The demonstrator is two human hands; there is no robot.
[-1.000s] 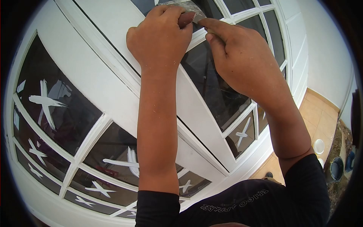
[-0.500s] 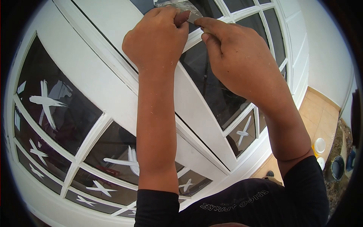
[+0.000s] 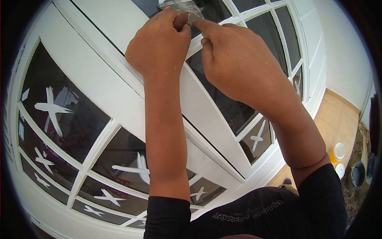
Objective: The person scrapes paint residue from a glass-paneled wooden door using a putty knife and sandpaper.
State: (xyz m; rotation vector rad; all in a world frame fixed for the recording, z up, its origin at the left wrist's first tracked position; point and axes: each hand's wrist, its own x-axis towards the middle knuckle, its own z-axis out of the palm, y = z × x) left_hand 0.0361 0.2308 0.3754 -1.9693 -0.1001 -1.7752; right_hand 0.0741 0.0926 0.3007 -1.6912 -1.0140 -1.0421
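Note:
At the top of the head view my left hand (image 3: 159,44) is closed around a putty knife. Its reddish-brown handle end (image 3: 181,21) pokes out beside the fingers. The flat, smeared metal blade (image 3: 184,5) lies beyond the knuckles, close to a dark glass pane. My right hand (image 3: 234,59) is curled just to the right, its index fingertip against the near part of the metal. The thumb is bent below that finger, and whatever they pinch is too small to make out. Pale flecks dot both forearms.
White double doors (image 3: 91,79) with dark panes fill the view. Several panes carry white painted crosses (image 3: 51,107). At the lower right, a yellow-and-white tub (image 3: 338,152), a white lid (image 3: 339,171) and a dark bucket (image 3: 357,174) stand by the tiled floor (image 3: 332,115).
Both hands have shifted slightly left in view. My right index finger has moved in along the metal, and more of the blade shows above my left hand.

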